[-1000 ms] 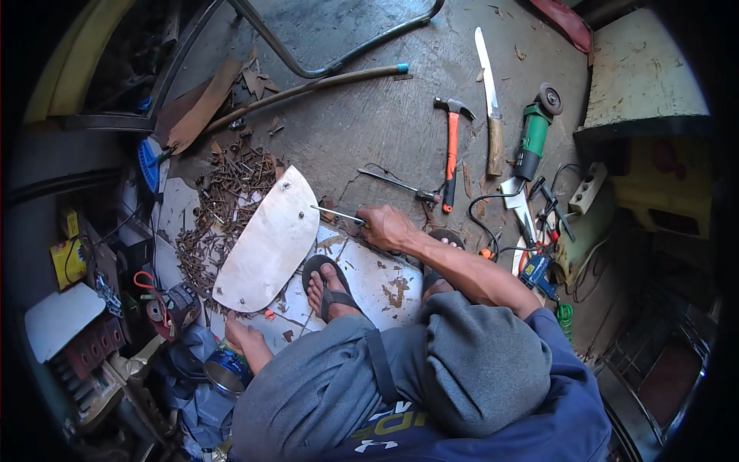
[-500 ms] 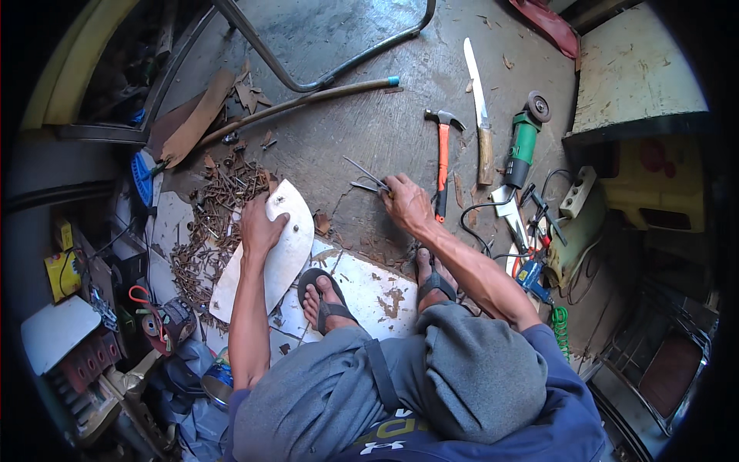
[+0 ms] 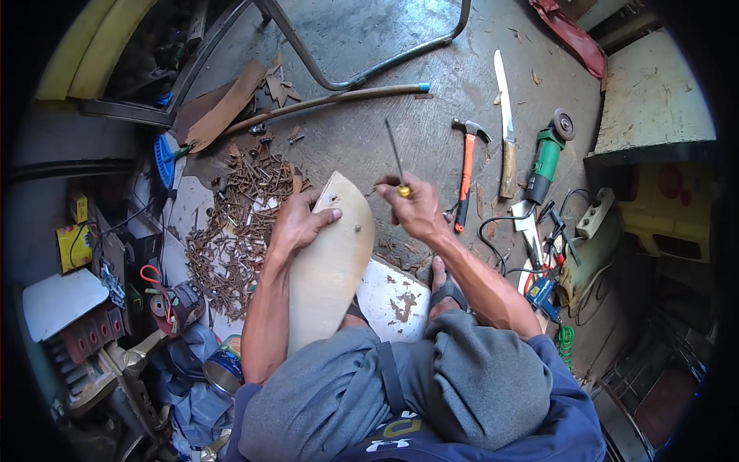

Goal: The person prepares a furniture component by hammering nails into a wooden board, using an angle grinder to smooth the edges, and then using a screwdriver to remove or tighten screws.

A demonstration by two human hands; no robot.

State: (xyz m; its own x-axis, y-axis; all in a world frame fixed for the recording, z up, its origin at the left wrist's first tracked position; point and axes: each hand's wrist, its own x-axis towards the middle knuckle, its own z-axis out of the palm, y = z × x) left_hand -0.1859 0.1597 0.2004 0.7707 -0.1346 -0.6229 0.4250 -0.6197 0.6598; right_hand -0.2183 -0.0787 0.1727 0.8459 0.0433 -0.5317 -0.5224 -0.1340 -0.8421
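My left hand (image 3: 299,223) grips the upper left edge of a curved pale wooden panel (image 3: 331,269), which is tilted up over my knees. My right hand (image 3: 412,208) is closed on a screwdriver (image 3: 396,158) with a yellow handle; its thin shaft points up and away from me, just right of the panel's top. A small dark screw or hole shows near the panel's right edge.
A pile of rusty nails and screws (image 3: 239,231) lies left of the panel. On the concrete floor to the right lie an orange-handled hammer (image 3: 466,165), a long knife (image 3: 504,127), a green angle grinder (image 3: 548,154) and tangled cables. A bent metal tube (image 3: 362,73) lies ahead.
The panel has been lifted from the floor and tilted toward me. My right hand picked the screwdriver up from the floor and raised it beside the panel's top.
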